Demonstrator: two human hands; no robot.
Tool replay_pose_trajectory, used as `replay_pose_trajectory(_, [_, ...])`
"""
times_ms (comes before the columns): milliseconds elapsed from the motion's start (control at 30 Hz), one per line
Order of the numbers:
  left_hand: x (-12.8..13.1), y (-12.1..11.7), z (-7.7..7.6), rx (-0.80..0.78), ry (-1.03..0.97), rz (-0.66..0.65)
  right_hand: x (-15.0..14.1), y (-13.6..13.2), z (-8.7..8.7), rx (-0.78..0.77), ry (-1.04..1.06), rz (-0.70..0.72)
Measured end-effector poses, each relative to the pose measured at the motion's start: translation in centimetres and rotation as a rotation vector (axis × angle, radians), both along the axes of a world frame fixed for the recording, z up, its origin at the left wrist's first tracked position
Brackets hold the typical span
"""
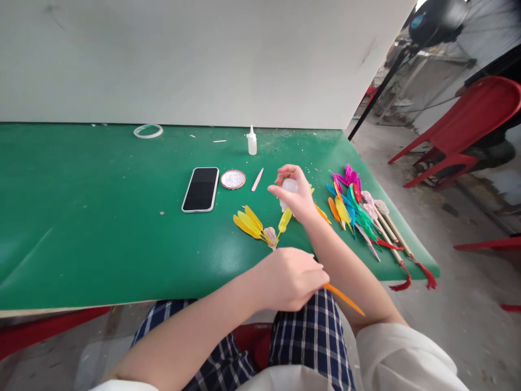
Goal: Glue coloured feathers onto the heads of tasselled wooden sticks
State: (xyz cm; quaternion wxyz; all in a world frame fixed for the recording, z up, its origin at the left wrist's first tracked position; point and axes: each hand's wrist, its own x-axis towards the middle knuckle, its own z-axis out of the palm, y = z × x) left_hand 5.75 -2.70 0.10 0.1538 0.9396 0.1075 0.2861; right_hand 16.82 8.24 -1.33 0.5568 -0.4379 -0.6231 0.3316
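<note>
My left hand [291, 278] is closed near the table's front edge, gripping a stick that carries yellow feathers [249, 222] and a small pale flower at its far end; an orange feather [344, 297] trails from under the hand. My right hand [295, 195] is raised a little further out, fingers pinched round a small translucent white bottle [288, 189], just above a single yellow feather [285, 220].
On the green table [81, 217] lie a black phone [201, 188], a round dish of white bits [233, 178], a pink stick [257, 179], a glue bottle [252, 141], a tape ring [148, 131] and a pile of coloured feather sticks [362, 214]. Red chairs [468, 130] stand on the right.
</note>
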Motion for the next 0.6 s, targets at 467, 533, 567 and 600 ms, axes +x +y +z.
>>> replay_pose_trajectory(467, [-4.4, 6.0, -0.4, -0.755, -0.274, 0.425, 0.6, 0.0, 0.5, -0.185, 0.521, 0.255])
replay_pose_trajectory(533, [-4.0, 5.9, -0.5, -0.784, -0.205, 0.379, 0.3, -0.4, 0.8, -0.169, 0.438, 0.255])
replay_pose_trajectory(567, [-3.7, 5.7, -0.5, -0.791, -0.175, 0.365, 0.1, -0.7, 0.9, -0.169, 0.391, 0.254])
replay_pose_trajectory(600, [-3.5, 5.6, -0.5, -0.794, -0.153, 0.359, -0.1, -0.9, 1.1, -0.171, 0.350, 0.256])
